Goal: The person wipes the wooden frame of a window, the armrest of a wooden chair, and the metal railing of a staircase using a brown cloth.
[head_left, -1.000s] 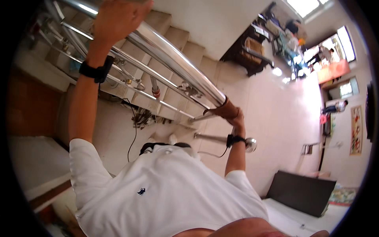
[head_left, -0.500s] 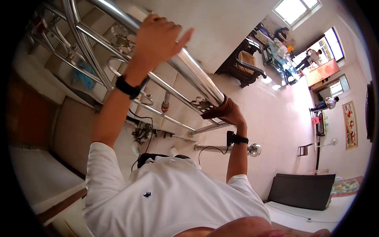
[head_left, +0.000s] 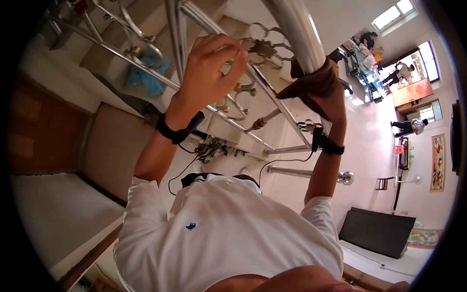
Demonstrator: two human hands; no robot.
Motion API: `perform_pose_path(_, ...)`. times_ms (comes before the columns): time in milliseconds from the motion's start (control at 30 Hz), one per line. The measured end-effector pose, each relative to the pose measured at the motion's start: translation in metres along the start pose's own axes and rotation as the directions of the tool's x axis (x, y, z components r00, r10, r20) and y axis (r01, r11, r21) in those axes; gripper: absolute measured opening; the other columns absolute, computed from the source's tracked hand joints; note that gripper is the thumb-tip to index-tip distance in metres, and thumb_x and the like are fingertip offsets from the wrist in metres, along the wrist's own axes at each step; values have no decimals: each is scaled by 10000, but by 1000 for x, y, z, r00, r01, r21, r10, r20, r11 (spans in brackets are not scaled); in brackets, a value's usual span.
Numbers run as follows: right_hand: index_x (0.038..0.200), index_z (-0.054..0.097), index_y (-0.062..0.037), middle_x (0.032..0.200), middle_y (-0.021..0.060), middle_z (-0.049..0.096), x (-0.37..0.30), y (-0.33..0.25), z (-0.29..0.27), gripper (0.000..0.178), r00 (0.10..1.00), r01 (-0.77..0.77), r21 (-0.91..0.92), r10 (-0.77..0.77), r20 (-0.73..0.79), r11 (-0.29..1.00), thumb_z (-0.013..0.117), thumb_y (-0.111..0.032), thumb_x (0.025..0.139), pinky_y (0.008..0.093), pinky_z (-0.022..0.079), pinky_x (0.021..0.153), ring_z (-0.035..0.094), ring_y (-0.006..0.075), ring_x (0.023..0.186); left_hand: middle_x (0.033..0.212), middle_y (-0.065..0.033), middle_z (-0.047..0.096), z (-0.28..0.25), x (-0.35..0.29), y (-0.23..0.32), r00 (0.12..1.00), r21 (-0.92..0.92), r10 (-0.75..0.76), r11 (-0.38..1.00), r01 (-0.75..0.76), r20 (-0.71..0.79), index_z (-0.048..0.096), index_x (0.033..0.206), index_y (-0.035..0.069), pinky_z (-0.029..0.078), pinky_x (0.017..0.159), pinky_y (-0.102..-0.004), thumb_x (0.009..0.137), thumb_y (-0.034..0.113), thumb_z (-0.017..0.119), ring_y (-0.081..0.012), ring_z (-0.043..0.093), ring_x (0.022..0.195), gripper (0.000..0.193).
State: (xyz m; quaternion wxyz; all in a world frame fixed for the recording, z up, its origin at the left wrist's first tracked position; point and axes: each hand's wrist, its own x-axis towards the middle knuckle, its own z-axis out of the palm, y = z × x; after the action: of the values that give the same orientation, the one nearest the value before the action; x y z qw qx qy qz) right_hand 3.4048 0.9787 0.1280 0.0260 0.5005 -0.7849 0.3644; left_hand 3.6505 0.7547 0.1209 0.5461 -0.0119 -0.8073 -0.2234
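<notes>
A thick shiny metal handrail (head_left: 301, 34) slants across the upper middle. My right hand (head_left: 333, 104) is closed round it with a brown cloth (head_left: 311, 90) wrapped against the tube; the fingers are mostly covered by the cloth. My left hand (head_left: 209, 70) is off the handrail, fingers loosely bent and thumb apart, in front of a thinner metal rail (head_left: 270, 92). It seems to hold nothing; whether it touches that rail I cannot tell. Both wrists wear black bands with small devices and cables. Flower-shaped metal ornaments (head_left: 262, 48) sit between the rails.
Stairs (head_left: 172, 53) run behind the railing, with a blue plastic bag (head_left: 148, 75) on them. A short metal post with a ball end (head_left: 345, 178) stands right of my feet. A large dark screen (head_left: 377, 231) is at lower right. Several people are far off at upper right.
My left hand has left the thick handrail and come down beside the thinner rail. My right hand and the cloth have shifted up and right in view, still on the handrail. The view has shifted too.
</notes>
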Motion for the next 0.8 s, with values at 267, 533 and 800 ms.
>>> perform_pose_path(267,1206,562,-8,1078,128,683,83,-98,16,631,965,259,53,-256,-63,964,839,-237,687,335,519,862,666,245,972,1099,-89,608,-34,15,-40,998,46,-49,998,51,-44,647,1077,91,480,852,-364,841,13,645,-265,605,980,249)
perform_pose_path(533,1116,585,-16,981,228,656,162,-175,36,444,811,538,-162,-561,-168,827,721,-255,766,444,498,817,628,390,939,836,-119,651,-8,157,7,845,134,485,874,-466,-225,661,867,65,491,733,-381,914,253,585,-309,629,793,208)
perform_pose_path(800,1350,441,-44,1328,232,475,130,-80,18,695,899,438,-210,-418,134,874,746,-319,790,464,392,1014,484,381,1202,759,-115,699,48,171,51,927,674,-57,703,-226,370,716,773,44,399,912,-524,961,496,409,-272,670,788,578)
